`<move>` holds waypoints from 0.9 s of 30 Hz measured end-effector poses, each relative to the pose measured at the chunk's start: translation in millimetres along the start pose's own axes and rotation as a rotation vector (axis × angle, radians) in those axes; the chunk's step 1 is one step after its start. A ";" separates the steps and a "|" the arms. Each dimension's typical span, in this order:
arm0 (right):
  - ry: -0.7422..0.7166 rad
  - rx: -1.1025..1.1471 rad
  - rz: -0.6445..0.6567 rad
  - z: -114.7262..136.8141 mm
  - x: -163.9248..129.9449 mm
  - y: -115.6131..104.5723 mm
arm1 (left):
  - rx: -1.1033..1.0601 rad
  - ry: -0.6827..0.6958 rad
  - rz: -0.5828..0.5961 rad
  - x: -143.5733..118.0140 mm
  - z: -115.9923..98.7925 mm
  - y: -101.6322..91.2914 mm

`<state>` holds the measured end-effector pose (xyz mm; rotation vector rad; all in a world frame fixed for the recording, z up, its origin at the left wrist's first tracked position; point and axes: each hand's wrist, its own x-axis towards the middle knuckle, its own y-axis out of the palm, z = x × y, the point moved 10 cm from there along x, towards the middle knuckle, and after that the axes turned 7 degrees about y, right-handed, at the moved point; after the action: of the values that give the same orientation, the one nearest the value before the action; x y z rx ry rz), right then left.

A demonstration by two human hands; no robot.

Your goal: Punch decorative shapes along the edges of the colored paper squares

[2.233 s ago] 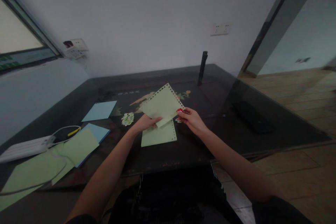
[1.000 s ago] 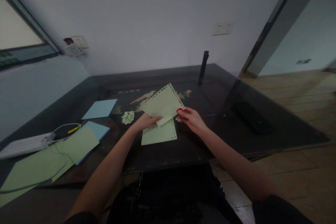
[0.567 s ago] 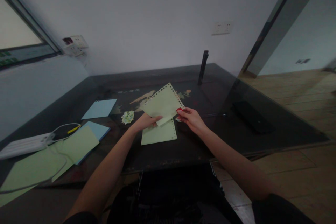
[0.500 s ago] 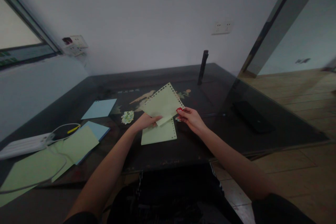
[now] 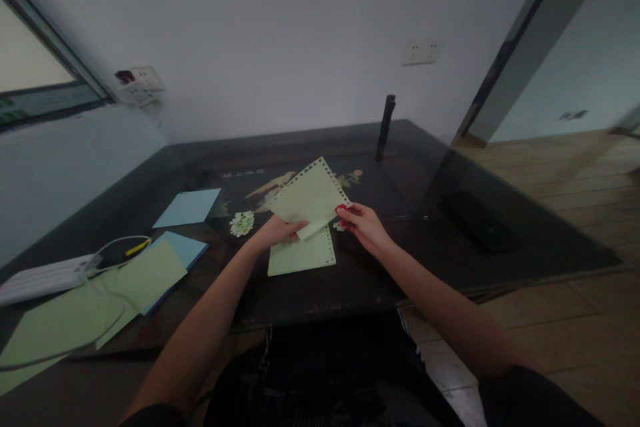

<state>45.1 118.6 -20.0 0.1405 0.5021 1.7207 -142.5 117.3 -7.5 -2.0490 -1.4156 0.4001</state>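
A pale green sheet of paper [image 5: 311,197] is held up at a tilt, with small holes along its two far edges. My left hand [image 5: 283,230] grips it at the near corner, thumb on top and the other fingers hidden beneath. My right hand [image 5: 363,223] pinches a small red object [image 5: 342,208] against the sheet's right corner; its kind is too small to make out. Under the held sheet, another pale green sheet [image 5: 301,257] lies on the table, with holes down its right edge.
More green sheets [image 5: 75,313] and a blue sheet [image 5: 187,212] lie left, near a white power strip [image 5: 47,278], its cable and a yellow object [image 5: 137,246]. A black upright stick [image 5: 385,128] and a flat black case [image 5: 477,221] are right on the dark table [image 5: 320,303].
Both hands keep their grip on the sheet and the red object, almost still. The whole view has shifted very slightly.
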 end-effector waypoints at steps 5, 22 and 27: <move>-0.002 -0.017 -0.003 0.9 -0.4 0.0 | -0.017 -0.023 -0.008 -0.5 2.3 0.0; -0.014 -0.019 -0.017 1.4 0.7 -1.4 | -0.015 -0.024 -0.019 -0.7 0.9 -0.2; -0.014 -0.035 -0.009 1.9 0.9 -0.7 | 0.007 0.017 0.009 -0.1 -6.0 1.5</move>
<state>46.3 120.1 -18.8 0.1251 0.4610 1.7171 -138.1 115.0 -3.9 -2.0495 -1.3930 0.3901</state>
